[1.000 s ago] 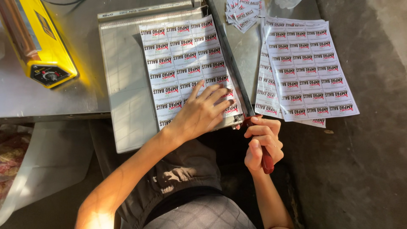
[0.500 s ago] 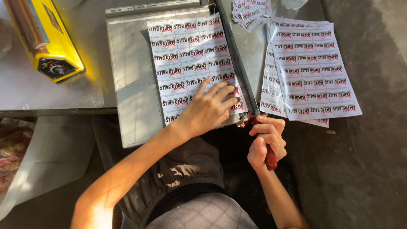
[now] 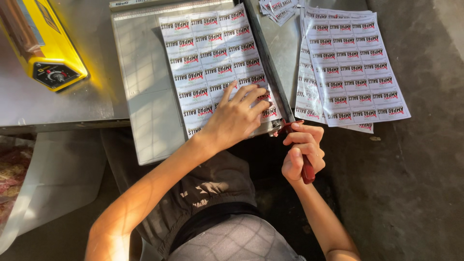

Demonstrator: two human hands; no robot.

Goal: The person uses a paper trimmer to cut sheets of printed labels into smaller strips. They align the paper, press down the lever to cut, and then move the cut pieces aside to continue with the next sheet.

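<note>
While left hand [image 3: 235, 116] presses flat on label sheet [image 3: 215, 63], right hand [image 3: 302, 150] fisted round cutter handle [image 3: 307, 171] (blade down): cut strips [image 3: 278, 8] done, stack [image 3: 355, 67] waiting.

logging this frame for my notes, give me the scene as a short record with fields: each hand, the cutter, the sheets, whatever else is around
left hand: left hand pressed flat on the label sheet
right hand: right hand closed around the red handle of the cutter arm
cutter: grey paper cutter, blade arm lying along its right edge, down beside the sheet
uncut sheets: stack of label sheets to the right of the cutter
cut pieces: small pile of cut labels at the top edge
other: yellow machine on the metal table, left of the cutter
</note>
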